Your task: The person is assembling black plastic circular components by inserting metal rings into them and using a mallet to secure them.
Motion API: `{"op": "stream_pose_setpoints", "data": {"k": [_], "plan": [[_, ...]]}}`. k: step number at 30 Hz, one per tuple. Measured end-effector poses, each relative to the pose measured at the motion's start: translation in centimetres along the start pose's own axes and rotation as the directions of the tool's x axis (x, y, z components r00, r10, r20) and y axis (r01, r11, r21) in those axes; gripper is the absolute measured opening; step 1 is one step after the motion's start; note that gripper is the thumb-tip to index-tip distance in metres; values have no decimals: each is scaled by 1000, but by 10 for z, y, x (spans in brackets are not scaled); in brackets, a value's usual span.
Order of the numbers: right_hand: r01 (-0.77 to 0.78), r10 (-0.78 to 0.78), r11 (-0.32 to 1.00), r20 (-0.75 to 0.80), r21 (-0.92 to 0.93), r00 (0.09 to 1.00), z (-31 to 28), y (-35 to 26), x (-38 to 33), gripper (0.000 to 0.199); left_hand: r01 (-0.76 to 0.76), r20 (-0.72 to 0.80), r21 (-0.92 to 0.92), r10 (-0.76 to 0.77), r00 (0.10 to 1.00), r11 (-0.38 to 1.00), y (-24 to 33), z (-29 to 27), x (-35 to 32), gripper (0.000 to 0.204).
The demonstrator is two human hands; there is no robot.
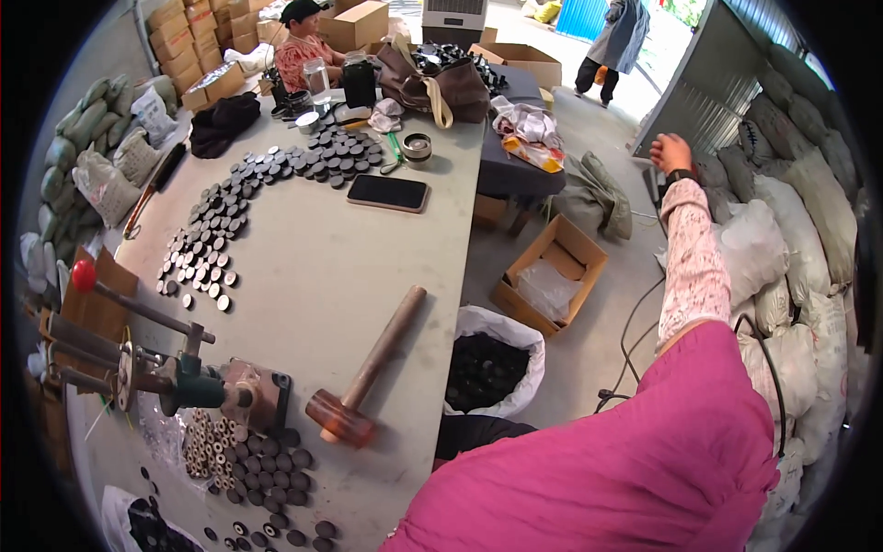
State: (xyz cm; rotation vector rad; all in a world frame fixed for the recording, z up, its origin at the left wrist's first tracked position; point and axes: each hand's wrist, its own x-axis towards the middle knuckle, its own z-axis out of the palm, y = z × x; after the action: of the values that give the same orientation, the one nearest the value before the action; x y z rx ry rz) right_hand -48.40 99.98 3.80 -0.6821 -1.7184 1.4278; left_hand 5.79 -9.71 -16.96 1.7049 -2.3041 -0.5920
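1. On the far left of the table (313,267) I see a lever press (175,373) with a red knob, and below it a cluster of small black discs (267,465) beside pale rings.
2. Further up, a long curved spread of black discs (221,221) is laid out – by my judgement a good share is sorted, though much remains.
3. Mid-table lie a mallet (368,368) and a dark phone (387,192), neither touched.
4. Beside the table, a white sack of black parts (487,368) is well filled – plenty left, I judge.
5. My right hand (671,152) reaches out toward the stacked sacks (791,221), holding nothing I can see; whether its fingers are spread or closed I cannot tell.
6. My left hand is out of view.
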Motion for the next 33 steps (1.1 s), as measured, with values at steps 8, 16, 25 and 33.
{"op": "stream_pose_setpoints", "data": {"k": [8,16,25,33], "plan": [[1,78,994,714,-109,696,159,76,-375,15,-415,-357,6,390,849,910,-31,-3,-12,53],[75,19,994,811,-77,585,149,90,-477,23,-20,-245,-36,10,969,999,-16,5,-11,56],[138,-28,986,712,-96,702,165,110,-485,20,-286,-137,271,331,934,919,26,-8,-37,38],[373,-271,928,663,-13,697,167,40,-497,13,31,118,-434,23,993,900,87,-34,-63,37]]}}
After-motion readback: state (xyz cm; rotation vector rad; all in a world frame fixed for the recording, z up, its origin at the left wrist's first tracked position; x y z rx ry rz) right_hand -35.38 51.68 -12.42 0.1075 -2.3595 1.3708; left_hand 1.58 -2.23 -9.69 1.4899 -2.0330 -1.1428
